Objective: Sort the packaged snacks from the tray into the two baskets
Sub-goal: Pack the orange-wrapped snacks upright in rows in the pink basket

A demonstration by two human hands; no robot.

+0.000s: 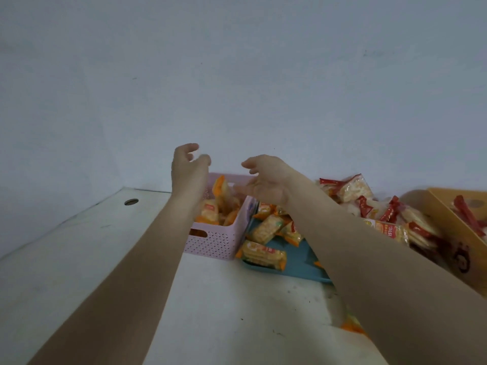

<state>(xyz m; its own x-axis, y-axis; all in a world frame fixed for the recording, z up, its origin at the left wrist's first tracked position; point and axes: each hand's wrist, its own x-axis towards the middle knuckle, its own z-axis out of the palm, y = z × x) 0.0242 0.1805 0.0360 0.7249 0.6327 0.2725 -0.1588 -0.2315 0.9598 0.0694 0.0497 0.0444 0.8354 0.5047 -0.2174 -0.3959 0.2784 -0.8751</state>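
Observation:
A pink perforated basket (213, 243) stands on the white table and holds several orange-wrapped snacks (222, 198). Right of it lies a blue tray (303, 262) with orange-wrapped snacks (263, 254) and, farther right, red-wrapped snacks (347, 191). An orange-yellow basket (448, 206) at the right edge holds red-wrapped snacks (466, 214). My left hand (188, 167) hovers above the pink basket's far side, fingers curled apart, empty. My right hand (266, 180) hangs open over the gap between pink basket and tray, holding nothing.
The white table (79, 259) has a round cable hole (131, 202) at the left and meets a plain pale wall (237, 75) behind. An orange wrapper (351, 325) peeks out under my right forearm near the front.

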